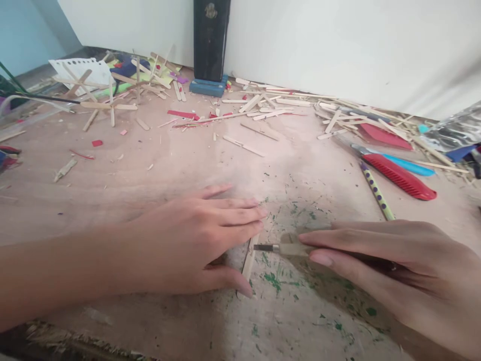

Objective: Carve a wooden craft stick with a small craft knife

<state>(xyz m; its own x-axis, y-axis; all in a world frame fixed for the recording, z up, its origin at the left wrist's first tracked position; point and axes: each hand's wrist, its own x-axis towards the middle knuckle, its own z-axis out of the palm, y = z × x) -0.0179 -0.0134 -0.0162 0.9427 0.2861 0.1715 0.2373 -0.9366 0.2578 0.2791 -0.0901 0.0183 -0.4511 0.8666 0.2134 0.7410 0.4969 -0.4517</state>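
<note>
My left hand (199,233) lies palm down on the table, fingers stretched out and thumb spread. Its fingertips and thumb press on a flat wooden craft stick (248,260), which is partly covered by the hand. My right hand (406,265) is closed round the pale handle of a small chisel (276,248). The flat metal blade points left, and its tip meets the stick's right edge between my left fingers and thumb. Whether the blade has cut into the wood I cannot tell. Green specks mark the tabletop (300,326) around the blade.
Behind my right hand lie a red utility knife (400,175), a blue-handled cutter (409,164) and a dotted pencil (378,193). Several loose sticks (266,108) line the white wall. A black upright block (211,42) stands there, with assembled stick pieces (109,106) at back left.
</note>
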